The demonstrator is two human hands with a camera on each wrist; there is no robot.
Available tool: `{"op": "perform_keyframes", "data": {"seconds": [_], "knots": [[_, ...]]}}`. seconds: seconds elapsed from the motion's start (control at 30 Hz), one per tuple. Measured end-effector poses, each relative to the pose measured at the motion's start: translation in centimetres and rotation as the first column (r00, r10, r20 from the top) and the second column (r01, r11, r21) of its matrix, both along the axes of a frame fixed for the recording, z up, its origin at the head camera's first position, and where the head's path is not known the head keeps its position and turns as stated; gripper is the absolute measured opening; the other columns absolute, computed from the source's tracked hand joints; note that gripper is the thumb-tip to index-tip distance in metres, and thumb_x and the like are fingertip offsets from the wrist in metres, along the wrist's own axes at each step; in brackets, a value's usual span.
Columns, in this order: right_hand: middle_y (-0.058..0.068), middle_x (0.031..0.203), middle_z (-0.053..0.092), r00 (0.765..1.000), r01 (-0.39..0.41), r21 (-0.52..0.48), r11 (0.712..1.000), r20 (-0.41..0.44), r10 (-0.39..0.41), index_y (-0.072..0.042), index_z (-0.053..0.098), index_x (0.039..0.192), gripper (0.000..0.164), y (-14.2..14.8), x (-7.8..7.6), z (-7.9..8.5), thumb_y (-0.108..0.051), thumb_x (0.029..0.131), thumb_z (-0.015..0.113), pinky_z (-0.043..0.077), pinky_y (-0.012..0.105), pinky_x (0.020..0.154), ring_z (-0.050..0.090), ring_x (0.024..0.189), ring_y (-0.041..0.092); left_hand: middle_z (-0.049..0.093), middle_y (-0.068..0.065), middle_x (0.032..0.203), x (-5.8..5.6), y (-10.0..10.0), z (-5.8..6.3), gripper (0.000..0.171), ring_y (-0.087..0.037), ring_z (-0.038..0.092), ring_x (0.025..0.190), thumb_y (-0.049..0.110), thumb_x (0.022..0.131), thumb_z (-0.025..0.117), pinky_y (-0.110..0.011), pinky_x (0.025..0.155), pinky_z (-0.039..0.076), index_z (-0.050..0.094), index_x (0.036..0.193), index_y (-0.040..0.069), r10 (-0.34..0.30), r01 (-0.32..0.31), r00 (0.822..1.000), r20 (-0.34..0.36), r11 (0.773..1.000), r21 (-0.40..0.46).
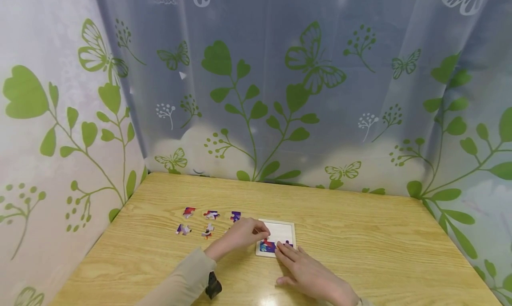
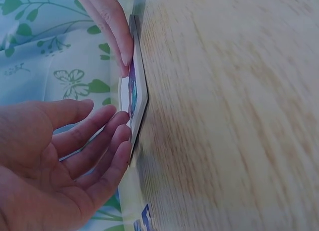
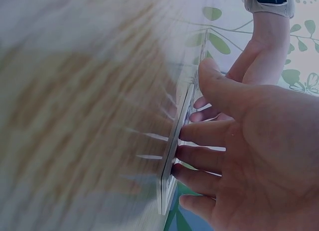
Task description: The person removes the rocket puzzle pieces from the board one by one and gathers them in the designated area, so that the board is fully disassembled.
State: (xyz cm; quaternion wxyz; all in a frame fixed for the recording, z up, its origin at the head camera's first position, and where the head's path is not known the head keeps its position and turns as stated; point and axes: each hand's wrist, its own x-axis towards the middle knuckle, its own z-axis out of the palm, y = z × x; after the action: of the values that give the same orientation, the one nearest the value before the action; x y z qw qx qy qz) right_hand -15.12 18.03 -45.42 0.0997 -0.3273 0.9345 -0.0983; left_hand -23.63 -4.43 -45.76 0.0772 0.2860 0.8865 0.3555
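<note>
A square jigsaw tray (image 1: 294, 235) with a pale rim lies on the table, with joined purple, red and blue puzzle pieces (image 1: 267, 246) along its near side. Over the tray's left part is my left hand (image 1: 243, 233), its fingertips at the red part of the joined pieces. In the left wrist view that hand (image 2: 75, 156) has loosely bent fingers, the thumb apart from them and nothing visible between. My right hand (image 1: 306, 270) rests its extended fingers on the near right pieces, hiding some of them. Its fingertips (image 3: 187, 133) reach over the tray's edge in the right wrist view.
Several loose puzzle pieces lie in two rows left of the tray, among them a red one (image 1: 189, 212) and one with an eye (image 1: 208, 231). My left forearm passes close to them. A patterned curtain (image 1: 264, 119) stands behind the wooden table (image 1: 380, 243).
</note>
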Motion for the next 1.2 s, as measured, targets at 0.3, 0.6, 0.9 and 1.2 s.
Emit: {"op": "perform_keyframes", "data": {"seconds": [0.3, 0.6, 0.9, 1.2], "knots": [[0.019, 0.160, 0.036, 1.000, -0.005, -0.013, 1.000, -0.006, 0.005, 0.001, 0.041, 0.152, 0.074, 0.0, 0.1, 0.2, -0.050, 0.101, 0.054, 0.032, 0.058, 0.115, 0.036, 0.147, 0.034, 0.075, -0.001, 0.092, 0.2, 0.4, 0.7, 0.015, -0.010, 0.064, 0.079, 0.019, 0.099, 0.066, -0.028, 0.073, 0.052, 0.077, 0.101, 0.009, 0.031, -0.031, 0.999, 0.021, 0.999, -0.012], [0.021, 0.160, 0.035, 1.000, -0.010, -0.012, 1.000, -0.016, 0.010, 0.002, 0.041, 0.152, 0.075, 0.0, 0.1, 0.2, -0.050, 0.101, 0.055, 0.032, 0.058, 0.115, 0.036, 0.146, 0.037, 0.075, -0.003, 0.089, 0.0, 0.5, 0.7, 0.016, -0.007, 0.059, 0.072, 0.017, 0.100, 0.065, -0.026, 0.065, 0.048, 0.077, 0.102, 0.007, 0.033, -0.032, 0.998, 0.045, 0.999, -0.017], [0.021, 0.160, 0.035, 1.000, -0.013, -0.012, 1.000, -0.022, 0.012, 0.003, 0.041, 0.152, 0.074, 0.0, 0.2, 0.2, -0.049, 0.101, 0.054, 0.032, 0.058, 0.115, 0.036, 0.146, 0.037, 0.073, -0.003, 0.090, 0.2, 0.6, 0.9, 0.015, -0.009, 0.061, 0.075, 0.016, 0.100, 0.064, -0.025, 0.065, 0.049, 0.076, 0.104, 0.007, 0.056, -0.059, 0.995, 0.080, 0.998, 0.037], [0.020, 0.160, 0.036, 1.000, -0.010, -0.008, 1.000, -0.018, 0.010, 0.002, 0.042, 0.152, 0.073, -0.1, 0.0, 0.1, -0.049, 0.101, 0.055, 0.032, 0.057, 0.115, 0.036, 0.146, 0.035, 0.074, -0.004, 0.096, -0.1, 0.3, 0.7, 0.013, -0.018, 0.069, 0.088, 0.008, 0.095, 0.068, -0.032, 0.078, 0.057, 0.075, 0.105, 0.006, 0.005, -0.012, 0.998, 0.069, 0.995, 0.098]]}}
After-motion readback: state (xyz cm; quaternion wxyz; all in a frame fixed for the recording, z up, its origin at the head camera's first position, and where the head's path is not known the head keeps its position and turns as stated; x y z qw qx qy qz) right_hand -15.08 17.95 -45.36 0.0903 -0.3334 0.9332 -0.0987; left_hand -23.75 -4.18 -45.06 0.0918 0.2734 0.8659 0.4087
